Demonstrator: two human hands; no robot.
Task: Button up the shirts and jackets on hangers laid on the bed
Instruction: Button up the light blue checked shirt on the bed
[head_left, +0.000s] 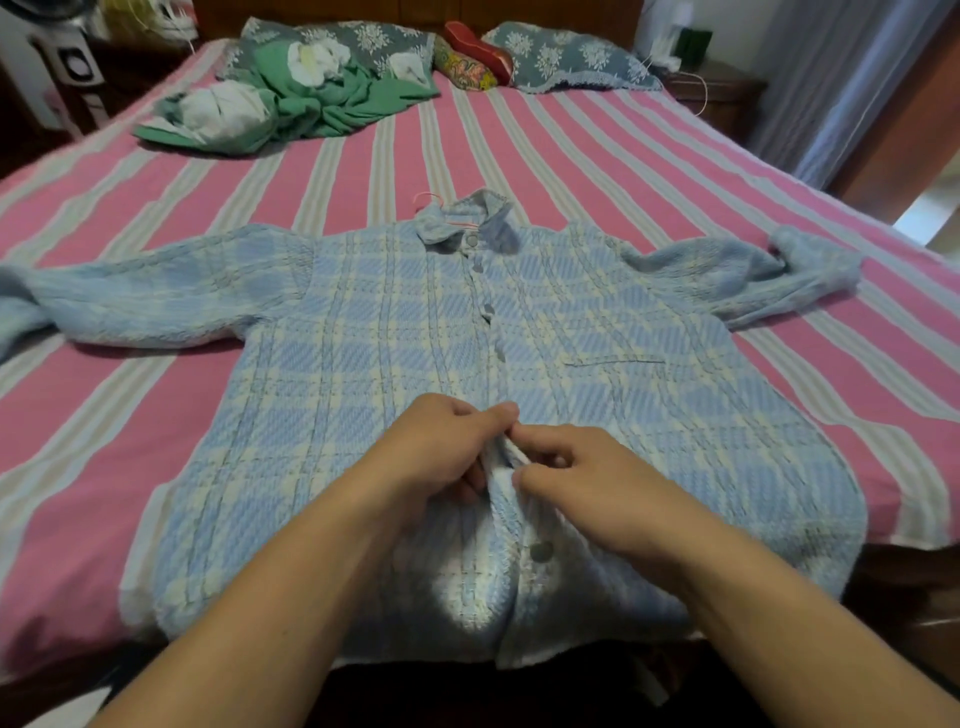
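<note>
Blue-and-cream plaid, the shirt lies flat on its back in the middle of the bed, front up. Its long axis runs from the hem at the near edge of the bed to the collar, which points away toward the pillows. Both sleeves stretch out sideways across the pink striped cover, the right one bunched at its cuff. A pink hanger hook pokes out just beyond the collar.

Down the centre placket, four buttons sit fastened from the collar to mid-chest. One more button shows near the hem, where the two front edges gape apart.

Both hands meet on the placket between these. The left hand has its fingers curled, pinching the left edge of the fabric. The right hand pinches the facing edge between thumb and curled fingers, and a fold of cloth rises between the two hands. Whether a button sits in that pinch cannot be told.

At the head of the bed, a green and white heap of cloth lies left of centre, and a red and patterned bolster rests between the pillows.
</note>
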